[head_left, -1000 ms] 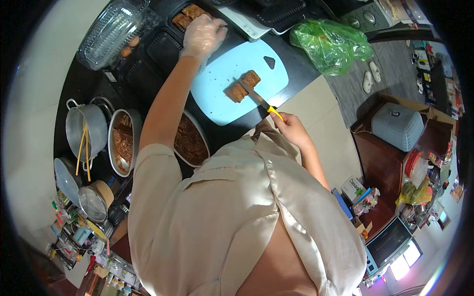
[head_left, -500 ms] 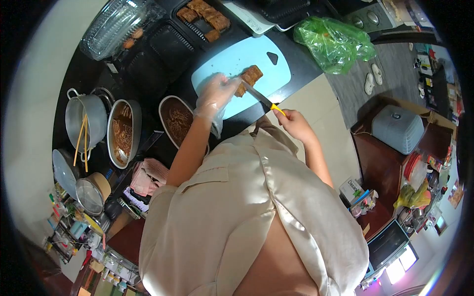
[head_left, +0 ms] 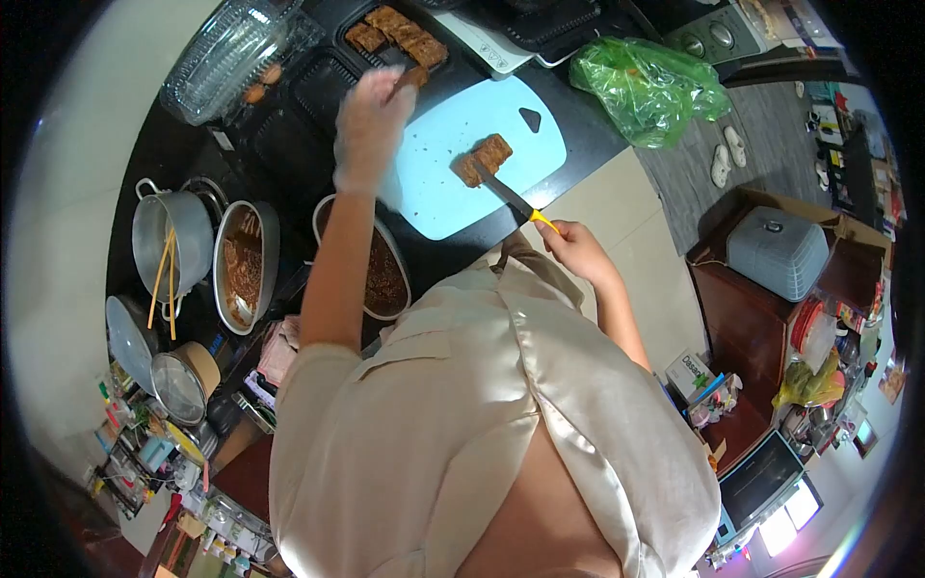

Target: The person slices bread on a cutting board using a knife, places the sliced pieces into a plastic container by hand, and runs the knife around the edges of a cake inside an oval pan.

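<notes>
My left hand (head_left: 371,125), in a clear plastic glove, is closed on a brown piece (head_left: 412,79) near the front edge of a black tray (head_left: 349,53). Several brown pieces (head_left: 414,40) lie in that tray. My right hand (head_left: 578,252) grips the yellow handle of a knife (head_left: 511,197). Its blade tip touches the brown block (head_left: 484,160) on the light blue cutting board (head_left: 445,214). The gloved fingers are partly blurred.
Left of the board stand two oval tins (head_left: 273,289) with brown residue and a metal pot (head_left: 183,241) with chopsticks. Clear plastic containers (head_left: 207,67) are at the upper left. A green plastic bag (head_left: 647,91) lies right of the board, near a white scale (head_left: 487,43).
My left hand has moved from the block on the board up toward the black tray, now with a brown piece in it. The knife in my right hand has barely moved.
</notes>
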`<state>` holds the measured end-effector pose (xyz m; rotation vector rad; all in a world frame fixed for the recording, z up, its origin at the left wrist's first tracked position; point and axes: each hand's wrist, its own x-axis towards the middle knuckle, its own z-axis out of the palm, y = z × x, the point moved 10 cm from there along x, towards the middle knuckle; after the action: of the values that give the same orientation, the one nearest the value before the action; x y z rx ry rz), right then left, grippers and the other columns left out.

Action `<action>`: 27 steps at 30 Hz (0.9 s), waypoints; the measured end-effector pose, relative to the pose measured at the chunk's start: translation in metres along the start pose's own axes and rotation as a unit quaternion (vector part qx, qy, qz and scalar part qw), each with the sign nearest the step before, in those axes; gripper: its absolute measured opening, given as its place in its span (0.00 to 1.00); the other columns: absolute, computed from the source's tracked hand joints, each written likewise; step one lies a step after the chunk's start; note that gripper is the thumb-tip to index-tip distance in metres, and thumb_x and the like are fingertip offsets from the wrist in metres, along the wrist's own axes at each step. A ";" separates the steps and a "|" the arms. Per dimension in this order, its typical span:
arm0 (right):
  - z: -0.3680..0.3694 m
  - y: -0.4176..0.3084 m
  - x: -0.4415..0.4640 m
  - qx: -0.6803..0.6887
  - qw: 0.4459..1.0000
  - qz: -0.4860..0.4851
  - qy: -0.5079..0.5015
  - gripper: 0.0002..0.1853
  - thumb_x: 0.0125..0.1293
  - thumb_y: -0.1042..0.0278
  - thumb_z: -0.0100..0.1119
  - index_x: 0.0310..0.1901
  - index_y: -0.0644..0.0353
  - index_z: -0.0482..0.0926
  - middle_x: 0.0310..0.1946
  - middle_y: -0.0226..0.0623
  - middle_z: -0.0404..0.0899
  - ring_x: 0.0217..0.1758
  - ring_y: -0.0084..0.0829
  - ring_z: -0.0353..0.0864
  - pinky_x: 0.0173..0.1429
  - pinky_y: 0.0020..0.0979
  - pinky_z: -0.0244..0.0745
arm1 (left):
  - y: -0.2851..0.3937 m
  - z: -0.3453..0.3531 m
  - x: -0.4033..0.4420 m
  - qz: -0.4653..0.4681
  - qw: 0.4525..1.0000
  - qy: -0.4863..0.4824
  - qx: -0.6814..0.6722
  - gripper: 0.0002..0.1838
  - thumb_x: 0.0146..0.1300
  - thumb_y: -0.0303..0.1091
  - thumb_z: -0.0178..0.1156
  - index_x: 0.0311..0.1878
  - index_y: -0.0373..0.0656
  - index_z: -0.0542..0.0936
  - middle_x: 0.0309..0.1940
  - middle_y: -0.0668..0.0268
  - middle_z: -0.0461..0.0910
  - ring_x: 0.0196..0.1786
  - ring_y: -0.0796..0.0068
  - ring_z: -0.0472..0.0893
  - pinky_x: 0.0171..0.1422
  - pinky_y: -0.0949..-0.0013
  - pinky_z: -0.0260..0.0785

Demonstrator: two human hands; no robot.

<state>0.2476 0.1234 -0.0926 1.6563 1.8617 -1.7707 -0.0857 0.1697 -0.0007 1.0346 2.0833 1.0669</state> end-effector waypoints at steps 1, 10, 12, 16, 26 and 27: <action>0.000 0.000 0.000 0.005 1.000 -0.006 0.002 0.28 0.70 0.43 0.52 0.37 0.67 0.83 0.23 0.42 0.80 0.29 0.31 0.76 0.40 0.35 0.73 | 0.022 -0.001 0.016 0.111 0.992 0.039 0.052 0.16 0.60 0.36 0.63 0.51 0.43 0.79 0.43 0.61 0.81 0.46 0.67 0.81 0.53 0.65 0.72; 0.006 0.010 0.000 0.021 1.000 0.022 0.009 0.26 0.70 0.45 0.54 0.33 0.66 0.82 0.18 0.33 0.74 0.23 0.25 0.67 0.33 0.33 0.67 | 0.046 0.075 0.068 0.392 0.871 -0.046 0.293 0.10 0.62 0.35 0.62 0.46 0.46 0.80 0.43 0.60 0.80 0.48 0.58 0.79 0.55 0.60 0.72; 0.007 0.011 -0.001 0.027 0.999 0.023 0.008 0.26 0.70 0.46 0.54 0.33 0.66 0.82 0.17 0.33 0.73 0.23 0.25 0.67 0.32 0.33 0.66 | 0.045 0.074 0.064 0.384 0.880 -0.061 0.274 0.10 0.61 0.36 0.63 0.44 0.47 0.81 0.41 0.61 0.80 0.48 0.58 0.79 0.55 0.60 0.72; 0.003 0.006 0.001 0.011 1.000 0.021 -0.003 0.27 0.70 0.44 0.53 0.35 0.66 0.82 0.19 0.36 0.76 0.24 0.28 0.71 0.35 0.33 0.69 | 0.038 0.059 0.065 0.379 0.891 -0.029 0.248 0.09 0.59 0.40 0.64 0.38 0.48 0.82 0.36 0.62 0.80 0.45 0.58 0.79 0.52 0.59 0.73; 0.001 -0.001 0.005 -0.006 1.000 0.006 0.007 0.28 0.70 0.43 0.52 0.36 0.67 0.82 0.20 0.40 0.77 0.26 0.31 0.72 0.37 0.36 0.71 | 0.033 0.076 0.076 0.368 0.862 0.005 0.348 0.11 0.57 0.43 0.64 0.42 0.52 0.84 0.39 0.60 0.78 0.48 0.57 0.77 0.52 0.55 0.72; 0.001 0.000 0.005 -0.006 1.000 0.009 0.008 0.28 0.70 0.43 0.52 0.36 0.67 0.82 0.20 0.40 0.77 0.26 0.31 0.72 0.37 0.36 0.71 | 0.035 0.079 0.074 0.394 0.842 -0.018 0.367 0.12 0.58 0.42 0.64 0.44 0.52 0.83 0.38 0.60 0.78 0.47 0.58 0.78 0.52 0.57 0.73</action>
<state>0.2453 0.1259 -0.0960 1.6813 1.8540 -1.7422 -0.0524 0.2762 -0.0218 2.4118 2.0861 0.5040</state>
